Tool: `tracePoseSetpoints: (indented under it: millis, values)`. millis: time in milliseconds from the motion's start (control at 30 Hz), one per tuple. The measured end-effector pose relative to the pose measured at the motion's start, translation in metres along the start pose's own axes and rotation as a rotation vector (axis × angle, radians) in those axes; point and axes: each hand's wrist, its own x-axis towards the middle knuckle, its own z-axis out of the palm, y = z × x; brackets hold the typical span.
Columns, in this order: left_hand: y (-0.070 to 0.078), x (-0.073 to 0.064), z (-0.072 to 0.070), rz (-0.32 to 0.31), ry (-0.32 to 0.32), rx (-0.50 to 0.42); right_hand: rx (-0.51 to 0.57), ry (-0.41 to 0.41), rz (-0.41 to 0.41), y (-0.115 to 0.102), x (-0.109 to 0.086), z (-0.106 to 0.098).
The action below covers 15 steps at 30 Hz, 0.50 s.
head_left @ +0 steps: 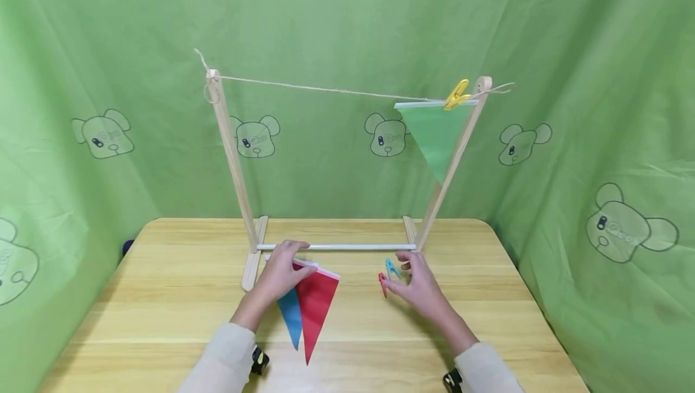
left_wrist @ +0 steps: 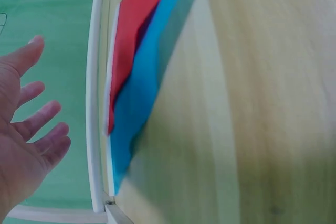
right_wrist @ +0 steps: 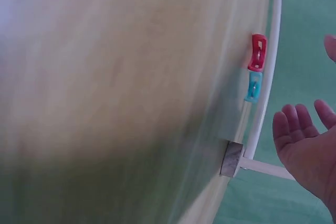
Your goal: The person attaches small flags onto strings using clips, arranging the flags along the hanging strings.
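My left hand (head_left: 278,275) hovers over two triangular pennants with white top edges. The red pennant (head_left: 316,303) partly overlaps the blue pennant (head_left: 291,316) on the table. In the left wrist view that hand (left_wrist: 23,150) has spread, relaxed fingers, apart from the cloth. At the right, my right hand (head_left: 422,284) is beside a light-blue clothespin (head_left: 392,268) and a red clothespin (head_left: 382,284). Both pegs stand on the table, side by side in the right wrist view, where the fingers of the right hand (right_wrist: 310,145) are loosely bent and hold nothing.
A wooden stand with a left post (head_left: 232,154), a right post (head_left: 453,166) and a white crossbar (head_left: 353,247) stands at the table's back. String (head_left: 326,89) runs between the post tops. A yellow clothespin (head_left: 457,96) holds a green pennant (head_left: 438,136) near the right post.
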Motion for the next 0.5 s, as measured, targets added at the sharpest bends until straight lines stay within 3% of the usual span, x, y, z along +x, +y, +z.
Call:
tracePoseSetpoints:
  millis: [500]
  values:
    - [-0.017,-0.001,0.006,-0.063,-0.062,0.1,-0.151,-0.055,0.036,0.003,-0.01,0.011]
